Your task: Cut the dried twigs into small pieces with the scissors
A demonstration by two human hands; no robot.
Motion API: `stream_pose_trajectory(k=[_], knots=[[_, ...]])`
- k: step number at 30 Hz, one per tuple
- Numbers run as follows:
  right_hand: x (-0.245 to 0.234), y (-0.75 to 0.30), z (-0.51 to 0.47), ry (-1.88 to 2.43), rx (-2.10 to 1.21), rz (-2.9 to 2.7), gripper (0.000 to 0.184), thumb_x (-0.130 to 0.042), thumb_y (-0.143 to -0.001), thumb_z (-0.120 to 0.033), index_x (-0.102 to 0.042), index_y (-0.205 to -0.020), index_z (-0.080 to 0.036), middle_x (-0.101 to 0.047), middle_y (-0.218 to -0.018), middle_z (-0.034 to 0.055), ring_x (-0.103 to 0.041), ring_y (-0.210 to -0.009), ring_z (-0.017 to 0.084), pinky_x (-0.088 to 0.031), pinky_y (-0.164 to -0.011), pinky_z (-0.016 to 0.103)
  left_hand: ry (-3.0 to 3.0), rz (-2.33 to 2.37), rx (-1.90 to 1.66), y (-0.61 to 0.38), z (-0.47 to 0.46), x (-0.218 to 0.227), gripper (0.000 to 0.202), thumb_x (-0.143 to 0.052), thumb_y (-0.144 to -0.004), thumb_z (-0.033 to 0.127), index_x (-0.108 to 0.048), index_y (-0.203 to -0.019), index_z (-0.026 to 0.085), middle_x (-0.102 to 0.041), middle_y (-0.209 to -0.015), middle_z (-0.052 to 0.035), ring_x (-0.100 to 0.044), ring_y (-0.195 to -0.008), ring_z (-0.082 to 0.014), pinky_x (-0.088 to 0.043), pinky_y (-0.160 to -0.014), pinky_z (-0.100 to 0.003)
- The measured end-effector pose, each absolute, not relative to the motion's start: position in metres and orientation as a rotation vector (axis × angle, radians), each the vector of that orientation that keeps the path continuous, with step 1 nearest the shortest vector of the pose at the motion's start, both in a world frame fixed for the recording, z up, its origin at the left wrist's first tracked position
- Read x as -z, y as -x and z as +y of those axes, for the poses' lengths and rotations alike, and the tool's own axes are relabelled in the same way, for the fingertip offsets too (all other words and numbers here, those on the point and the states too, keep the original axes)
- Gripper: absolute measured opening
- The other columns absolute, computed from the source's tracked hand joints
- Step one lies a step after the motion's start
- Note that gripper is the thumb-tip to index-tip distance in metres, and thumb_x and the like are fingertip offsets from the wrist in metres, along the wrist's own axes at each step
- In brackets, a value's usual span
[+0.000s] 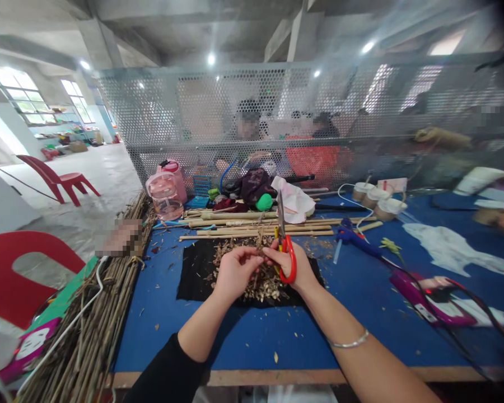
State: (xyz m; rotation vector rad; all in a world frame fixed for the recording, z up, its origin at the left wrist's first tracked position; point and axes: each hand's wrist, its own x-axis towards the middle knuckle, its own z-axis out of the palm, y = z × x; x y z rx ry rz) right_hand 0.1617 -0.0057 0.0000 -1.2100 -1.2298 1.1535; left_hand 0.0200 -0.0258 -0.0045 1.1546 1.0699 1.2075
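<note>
My right hand (299, 265) holds a pair of scissors with red handles (293, 260), its blades pointing up and away from me. The thumb and fingers of that hand also pinch together close to my left hand (235, 273). My left fingers are closed in a pinch; whatever lies in them is too small to make out. A slim yellow item (276, 232) stands by the scissors, partly hidden by the right hand. Beneath both hands, a heap of dry brown plant bits (262, 288) covers part of a black cloth (193, 274) on the blue tabletop (235, 341).
Thin bamboo sticks (218, 232) lie across behind the cloth. Bundled dry stems (90, 313) line the left edge. A blue glue gun (357, 239), corded purple device (428, 299) and paper cups (376, 198) are to the right. Behind stands a perforated metal screen (172, 123), with people beyond.
</note>
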Motion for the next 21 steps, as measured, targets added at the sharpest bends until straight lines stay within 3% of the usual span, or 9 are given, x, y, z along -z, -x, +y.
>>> stream_pose_trajectory(k=[3, 8, 13, 17, 21], knots=[[-0.005, -0.158, -0.011, 1.211, -1.04, -1.348, 0.03, -0.069, -0.061, -0.042, -0.051, -0.067, -0.019, -0.056, -0.055, -0.0025, -0.054, -0.052, 0.014, -0.046, -0.055, 0.027, -1.291, 1.136, -1.21, -0.022, -0.028, 0.007, 0.022, -0.066, -0.068, 0.029, -0.067, -0.085, 0.015, -0.066, -0.065, -0.0024, -0.054, -0.05, -0.0099, -0.042, -0.046, -0.02], [0.001, -0.154, -0.012, 1.111, -1.062, -1.293, 0.027, -0.069, -0.061, -0.037, -0.05, -0.063, -0.019, -0.052, -0.055, -0.0041, -0.051, -0.052, 0.012, -0.042, -0.054, 0.025, -1.607, 1.23, -1.35, -0.016, -0.028, 0.004, 0.011, -0.066, -0.07, 0.024, -0.073, -0.079, 0.019, -0.067, -0.08, -0.0049, -0.06, -0.077, -0.0162, -0.047, -0.076, -0.028], [0.008, -0.151, -0.009, 1.017, -1.234, -1.019, 0.027, -0.072, -0.058, -0.032, -0.049, -0.066, -0.02, -0.055, -0.058, -0.0033, -0.055, -0.054, 0.014, -0.047, -0.055, 0.027, -1.732, 1.151, -1.352, -0.015, -0.031, 0.0, 0.018, -0.057, -0.079, 0.028, -0.073, -0.087, 0.023, -0.067, -0.091, -0.0061, -0.06, -0.087, -0.0178, -0.046, -0.081, -0.029], [0.004, -0.149, -0.007, 0.99, -1.283, -0.838, 0.032, -0.075, -0.051, -0.03, -0.049, -0.067, -0.02, -0.057, -0.06, -0.0029, -0.057, -0.055, 0.014, -0.049, -0.056, 0.027, -1.397, 1.014, -1.243, -0.02, -0.031, 0.003, 0.028, -0.058, -0.078, 0.033, -0.069, -0.1, 0.019, -0.069, -0.087, -0.0063, -0.06, -0.067, -0.0131, -0.05, -0.065, -0.025], [0.004, -0.147, -0.006, 0.976, -1.32, -0.812, 0.038, -0.079, -0.047, -0.032, -0.048, -0.065, -0.019, -0.058, -0.058, -0.0033, -0.059, -0.057, 0.014, -0.048, -0.052, 0.024, -0.931, 0.895, -1.244, -0.022, -0.028, 0.004, 0.047, -0.074, -0.062, 0.031, -0.062, -0.104, 0.014, -0.066, -0.071, -0.0015, -0.055, -0.051, -0.0074, -0.046, -0.052, -0.02]])
